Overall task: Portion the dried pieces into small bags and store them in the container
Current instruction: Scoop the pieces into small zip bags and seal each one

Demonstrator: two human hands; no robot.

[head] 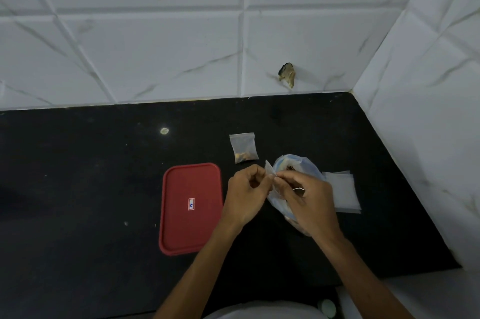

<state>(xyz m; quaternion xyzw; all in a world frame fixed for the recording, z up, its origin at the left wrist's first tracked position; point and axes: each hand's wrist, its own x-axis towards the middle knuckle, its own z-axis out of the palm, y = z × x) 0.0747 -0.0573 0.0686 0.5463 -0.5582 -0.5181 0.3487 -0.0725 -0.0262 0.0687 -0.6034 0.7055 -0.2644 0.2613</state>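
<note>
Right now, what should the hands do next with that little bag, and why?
Probably pull open the little bag. The left hand and right hand both pinch its top edge, it looks empty, and the big bag sits right beneath, ready to fill from.

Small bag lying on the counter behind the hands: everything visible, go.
The small bag is clear, thin plastic, roughly rectangular, with a band along its far edge that looks like a zip seal. Brownish dried pieces sit bunched at its near end. It lies flat on the black counter, just beyond the left hand, touched by nothing else.
</note>
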